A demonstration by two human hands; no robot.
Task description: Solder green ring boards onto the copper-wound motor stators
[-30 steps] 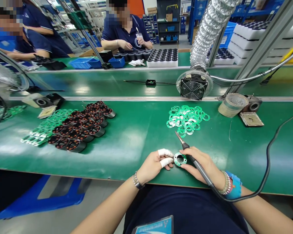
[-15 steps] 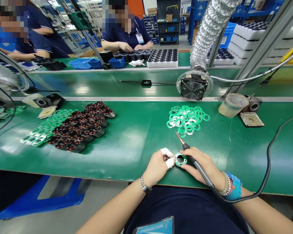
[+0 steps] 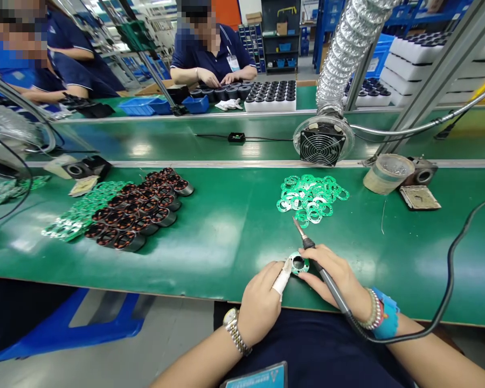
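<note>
One green ring board (image 3: pixel 299 271) was between the two hands in the head view, near the front edge of the green bench (image 3: pixel 226 215). The right hand (image 3: pixel 341 275) pinched its right side while also clasping a soldering iron (image 3: pixel 326 280), whose tip pointed away from the piece, toward a heap of loose ring boards (image 3: pixel 311 196) beyond. The left hand (image 3: pixel 262 302) touched the left edge with a white-covered digit; its other fingers were partly hidden, so whether it gripped or merely steadied the piece could not be told. Work on this single piece looked unfinished, with the iron's tip clear of it. Many more lay in the heap, though nothing showed which were done and which were waiting. Well to the left, wound cores (image 3: pixel 145 207) stood in close rows beside a batch of green boards (image 3: pixel 84 210); neither hand was near them, so that group seemed set apart for now. A cup (image 3: pixel 388 175) and a pad (image 3: pixel 420 198) sat toward the right.
</note>
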